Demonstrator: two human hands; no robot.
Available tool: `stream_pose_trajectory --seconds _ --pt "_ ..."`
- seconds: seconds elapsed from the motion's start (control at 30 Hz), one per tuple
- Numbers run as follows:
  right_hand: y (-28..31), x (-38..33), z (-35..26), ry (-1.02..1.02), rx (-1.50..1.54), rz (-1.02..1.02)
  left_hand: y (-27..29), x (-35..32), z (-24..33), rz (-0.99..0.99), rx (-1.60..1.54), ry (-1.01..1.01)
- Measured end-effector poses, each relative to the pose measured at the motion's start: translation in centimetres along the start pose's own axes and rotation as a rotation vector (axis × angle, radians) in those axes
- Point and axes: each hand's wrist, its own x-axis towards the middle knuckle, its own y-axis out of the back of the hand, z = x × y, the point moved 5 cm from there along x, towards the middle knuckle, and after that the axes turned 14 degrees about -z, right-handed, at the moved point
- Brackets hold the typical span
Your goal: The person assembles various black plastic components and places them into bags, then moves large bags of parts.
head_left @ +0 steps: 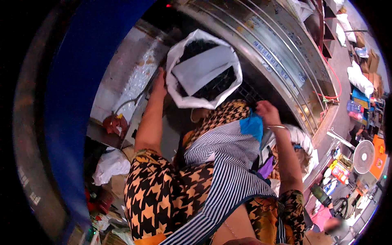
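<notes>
Head view: the white-rimmed bag (173, 90) is standing open in front of the person, its mouth facing up toward the camera. A pale flat piece (202, 69) is lying across the dark opening at a slant.

The left hand (160, 83) is reaching up along the bag's left side, its fingers lying just beside or against the outer rim; whether they are gripping it cannot be told. Its palm side is turning out of sight, so its degree of opening is also unclear.

The right hand (267, 113) is hovering to the lower right of the bag, well apart from its rim, with the fingers bending loosely inward. Nothing is visibly showing in its grasp, but the inside of the curl is hiding from view. It is sitting just above the blue patch (252, 127) of the striped apron (228, 147). A bracelet (277, 127) is circling that wrist.

Metal rails (281, 51) are running diagonally past the bag's right side.
</notes>
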Motion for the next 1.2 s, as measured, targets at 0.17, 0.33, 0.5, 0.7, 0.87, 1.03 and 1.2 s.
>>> stream_pose_trajectory --seconds 0.17,0.33,0.5,0.7,0.87,1.03,1.2 --pt "-6.1 7.5 -4.3 -0.235 0.271 -0.179 -1.3 -0.5 1.7 0.221 0.395 -0.002" --pt "-5.9 14.5 -0.5 -0.291 -0.103 -0.06 -5.1 -1.6 1.5 0.144 0.459 -0.073" --pt "-7.0 15.2 -3.5 -0.394 -0.52 -0.169 -4.1 -4.9 1.0 0.439 0.844 -0.092" --pt "-4.0 12.1 -8.8 -0.197 -0.595 -0.1 -9.5 -12.5 4.1 0.646 0.203 -0.27" --pt "-3.3 8.9 -16.6 0.015 -0.565 -0.178 -9.7 -21.8 5.8 0.708 0.024 -0.487" --pt "-3.5 4.1 -27.1 0.319 -0.396 -0.359 -15.2 -33.9 6.1 0.78 -0.2 -0.689" --pt "-4.6 2.1 -34.7 0.569 -0.641 -0.562 -21.3 -43.3 1.6 0.992 -0.487 -0.997"
